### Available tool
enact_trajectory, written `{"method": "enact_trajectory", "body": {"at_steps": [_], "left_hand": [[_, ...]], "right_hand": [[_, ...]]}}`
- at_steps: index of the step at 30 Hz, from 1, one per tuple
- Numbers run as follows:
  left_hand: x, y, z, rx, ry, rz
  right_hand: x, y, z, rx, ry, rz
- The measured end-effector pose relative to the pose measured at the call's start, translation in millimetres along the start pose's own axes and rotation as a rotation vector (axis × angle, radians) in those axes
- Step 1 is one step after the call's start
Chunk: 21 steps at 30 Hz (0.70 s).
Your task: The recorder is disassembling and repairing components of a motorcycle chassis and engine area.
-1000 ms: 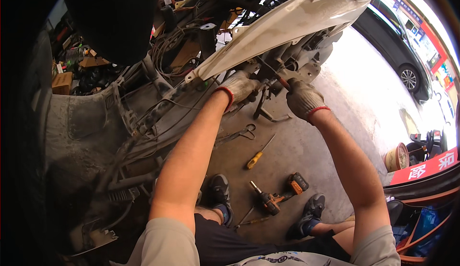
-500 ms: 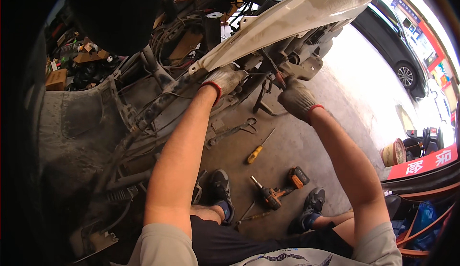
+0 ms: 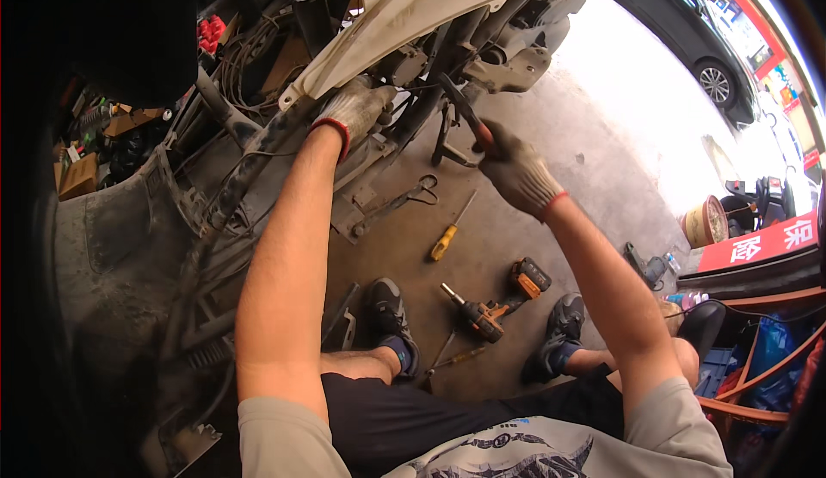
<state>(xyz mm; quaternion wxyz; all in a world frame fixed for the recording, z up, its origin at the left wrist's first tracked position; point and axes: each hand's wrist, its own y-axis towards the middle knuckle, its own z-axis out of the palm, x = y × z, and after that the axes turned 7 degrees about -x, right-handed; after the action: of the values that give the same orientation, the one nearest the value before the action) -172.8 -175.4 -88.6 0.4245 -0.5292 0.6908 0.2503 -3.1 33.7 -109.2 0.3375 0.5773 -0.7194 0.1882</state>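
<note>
My left hand [image 3: 357,106], in a grey knit glove with a red cuff, is closed just under the lower edge of a long cream-white body panel [image 3: 413,15]. A thin dark line, perhaps a rod or wire, runs from its fingers toward the metal parts; what it grips is not clear. In my right hand [image 3: 516,168], gloved the same way, is a dark metal hand tool [image 3: 465,110] with an orange-red handle. Its far end tilts up and left beside the bare frame [image 3: 422,117] of a partly stripped vehicle; its exact kind is unclear.
On the concrete floor lie a yellow-handled screwdriver [image 3: 445,241] and an orange-black cordless power tool [image 3: 486,316] with a long socket. My shoes flank the power tool. A dark car [image 3: 680,30] stands at the far right, near a plant pot [image 3: 705,222]. Cluttered parts and boxes [image 3: 79,175] sit left.
My right hand and its tool have come away from the metal parts, so more of the tool shows. The view has shifted; my left hand stays under the panel edge.
</note>
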Motion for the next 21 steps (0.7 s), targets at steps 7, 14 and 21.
{"method": "enact_trajectory", "body": {"at_steps": [7,14,21], "left_hand": [[-4.7,-3.1,2.1,-0.026,-0.041,-0.025],[-14.8,-13.2,0.7,-0.004,-0.010,-0.007],[-26.2,-24.6,10.9,-0.114,0.363,0.074]], "right_hand": [[-127.5,-76.9,92.9,0.155,0.040,0.550],[-190.3,-109.1,161.0,0.129,-0.530,0.614],[-167.0,-88.7,204.2,0.570,-0.097,0.534]]}}
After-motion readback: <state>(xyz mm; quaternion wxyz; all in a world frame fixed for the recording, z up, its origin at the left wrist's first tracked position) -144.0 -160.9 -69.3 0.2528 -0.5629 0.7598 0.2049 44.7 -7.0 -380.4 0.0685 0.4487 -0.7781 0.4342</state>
